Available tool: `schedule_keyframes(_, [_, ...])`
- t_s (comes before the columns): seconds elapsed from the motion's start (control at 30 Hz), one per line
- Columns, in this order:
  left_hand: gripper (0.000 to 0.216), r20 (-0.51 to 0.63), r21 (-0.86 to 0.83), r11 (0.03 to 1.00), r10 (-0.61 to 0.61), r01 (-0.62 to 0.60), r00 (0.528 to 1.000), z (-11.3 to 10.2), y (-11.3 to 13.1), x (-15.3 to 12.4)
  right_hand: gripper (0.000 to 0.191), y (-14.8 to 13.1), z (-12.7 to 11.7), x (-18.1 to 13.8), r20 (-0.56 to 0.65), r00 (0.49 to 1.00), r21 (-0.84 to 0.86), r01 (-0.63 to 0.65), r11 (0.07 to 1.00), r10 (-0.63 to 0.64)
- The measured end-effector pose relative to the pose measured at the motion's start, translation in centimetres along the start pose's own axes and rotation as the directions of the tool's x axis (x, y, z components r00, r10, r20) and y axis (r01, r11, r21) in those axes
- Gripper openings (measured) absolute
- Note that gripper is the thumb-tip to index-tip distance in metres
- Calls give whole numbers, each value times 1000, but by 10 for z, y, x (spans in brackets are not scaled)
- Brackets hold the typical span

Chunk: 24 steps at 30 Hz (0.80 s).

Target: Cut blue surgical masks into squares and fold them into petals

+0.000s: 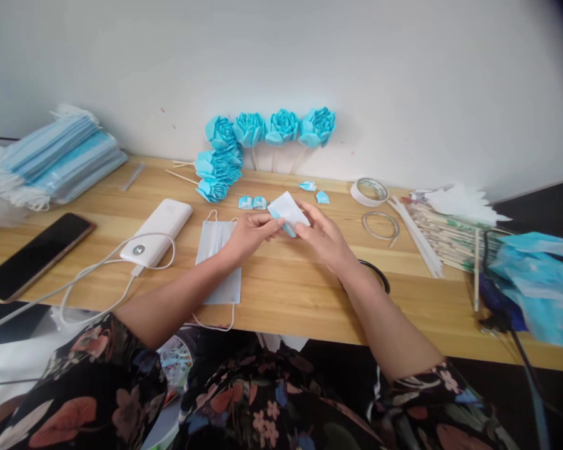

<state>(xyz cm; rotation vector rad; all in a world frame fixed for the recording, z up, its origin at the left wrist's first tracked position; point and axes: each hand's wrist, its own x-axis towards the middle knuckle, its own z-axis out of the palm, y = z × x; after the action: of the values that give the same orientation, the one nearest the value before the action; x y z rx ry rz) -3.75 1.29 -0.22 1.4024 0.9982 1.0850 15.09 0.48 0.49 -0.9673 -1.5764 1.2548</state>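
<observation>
My left hand [249, 235] and my right hand [326, 238] meet over the wooden table [281, 294], and both pinch a small folded piece of white and blue mask fabric [288, 210]. A flat face mask [218, 262] lies under my left forearm. Two small folded blue pieces [252, 202] sit just beyond my hands. Further back, several blue fabric flowers on sticks [267, 131] lean against the wall, with more lying in a pile [216, 172].
A white power bank [158, 231] with a cable and a dark phone [32, 256] lie at left. A stack of blue masks [59, 159] sits far left. Tape rolls [369, 191], white sticks [420, 234] and cut blue fabric scraps [539, 281] are at right.
</observation>
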Motion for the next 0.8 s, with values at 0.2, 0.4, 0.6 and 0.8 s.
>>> schedule_keyframes(0.2, [37,-19,-61,998,-3,2,1000,1,2,0,63,8,2,2,-51,999,-56,-2,998,-1])
schedule_keyframes(0.4, [37,-42,-236,972,-22,11,999,-2,-3,4,54,11,-1,3,-100,995,-125,4,992,-17])
schedule_keyframes(0.6, [36,-25,-294,954,-67,57,997,-1,-4,4,57,11,-1,2,-127,992,-160,5,987,-26])
schedule_keyframes(0.8, [39,24,-151,983,-103,105,994,1,-4,2,54,8,2,1,-127,990,-210,28,977,-55])
